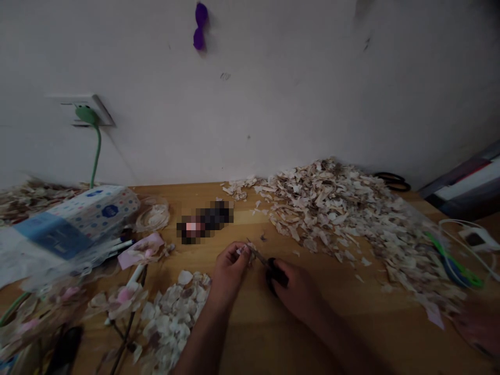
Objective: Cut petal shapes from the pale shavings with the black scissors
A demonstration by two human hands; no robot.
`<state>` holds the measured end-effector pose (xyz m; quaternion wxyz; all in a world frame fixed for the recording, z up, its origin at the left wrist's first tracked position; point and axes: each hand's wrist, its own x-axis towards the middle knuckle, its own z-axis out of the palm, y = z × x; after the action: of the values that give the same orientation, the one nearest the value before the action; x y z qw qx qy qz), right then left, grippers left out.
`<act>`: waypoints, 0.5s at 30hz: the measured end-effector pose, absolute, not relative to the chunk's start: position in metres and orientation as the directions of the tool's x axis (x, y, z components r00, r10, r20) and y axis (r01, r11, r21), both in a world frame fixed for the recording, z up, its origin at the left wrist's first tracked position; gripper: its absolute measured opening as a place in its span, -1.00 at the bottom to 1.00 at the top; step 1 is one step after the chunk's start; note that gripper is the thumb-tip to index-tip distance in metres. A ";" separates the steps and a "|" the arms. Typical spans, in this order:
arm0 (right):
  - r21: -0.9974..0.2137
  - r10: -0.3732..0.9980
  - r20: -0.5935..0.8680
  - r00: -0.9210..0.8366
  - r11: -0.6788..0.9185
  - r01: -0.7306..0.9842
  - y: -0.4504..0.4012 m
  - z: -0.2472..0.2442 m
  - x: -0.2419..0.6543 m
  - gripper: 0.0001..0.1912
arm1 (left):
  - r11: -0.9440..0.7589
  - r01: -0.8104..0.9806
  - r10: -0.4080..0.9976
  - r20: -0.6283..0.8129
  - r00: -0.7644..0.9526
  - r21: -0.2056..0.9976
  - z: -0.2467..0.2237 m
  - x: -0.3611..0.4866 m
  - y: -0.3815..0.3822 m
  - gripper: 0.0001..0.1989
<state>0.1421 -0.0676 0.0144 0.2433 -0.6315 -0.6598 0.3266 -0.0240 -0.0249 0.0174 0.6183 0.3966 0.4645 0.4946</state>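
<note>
gripped in the right hand (299, 291), the scissors (278, 272) pointed forward and left, long axis slanting toward the left hand (230, 265), which pinched a pale scrap (252, 248).

Table (250, 208): warm wood-brown | wall (273, 94): grey | cord (96, 151), left: green | hanging ornament (200, 26), upper centre: purple | tissue box (89, 219), left: white, blue end, dotted | scissors handles (276, 276), lower centre: black | flake pile (332, 203), right: cream with brown
</note>
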 end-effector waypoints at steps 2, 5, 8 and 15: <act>-0.732 0.993 -0.085 -0.078 -0.009 0.681 -0.068 0.013 0.142 -0.74 | 0.199 -0.252 0.979 -0.181 0.095 0.947 0.019 -0.023 -0.025 -0.72; -0.734 0.997 -0.060 -0.049 -0.010 0.679 -0.068 0.010 0.142 -0.74 | 0.257 -0.418 0.966 -0.218 0.140 0.871 0.021 -0.017 -0.028 -0.75; -0.751 0.998 -0.042 -0.038 -0.006 0.660 -0.068 0.010 0.141 -0.74 | 0.319 -0.618 0.946 -0.282 0.160 0.719 0.022 -0.008 -0.033 -0.75; -0.706 0.997 -0.062 -0.052 -0.007 0.708 -0.069 0.012 0.139 -0.76 | 0.263 -0.704 0.954 -0.286 0.088 0.660 0.017 0.000 -0.036 -0.80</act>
<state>0.1385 -0.0693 0.0123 0.2427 -0.6444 -0.6614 0.2973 0.0001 -0.0361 0.0167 0.7152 0.1807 0.3461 0.5797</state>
